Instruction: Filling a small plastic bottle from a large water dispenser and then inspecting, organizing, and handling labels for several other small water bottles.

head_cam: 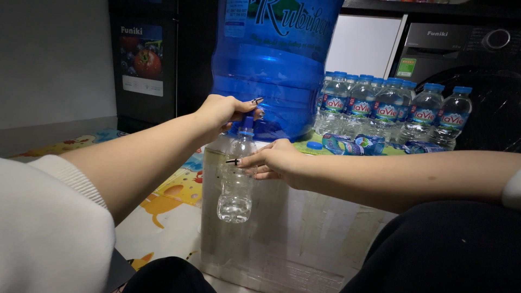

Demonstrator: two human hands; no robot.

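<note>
head view shows the filling step: left hand [225, 112] closed on the blue tap [247, 125] of the big water jug [271, 70], right hand [271, 161] gripping the small clear bottle [236, 179] beneath, needing steady alignment next.

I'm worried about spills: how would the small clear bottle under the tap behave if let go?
The small clear bottle looks thin-walled and mostly empty, so probably light and squashy. Only the right hand holds it in mid-air, so it would likely drop. Its round body may roll.
</note>
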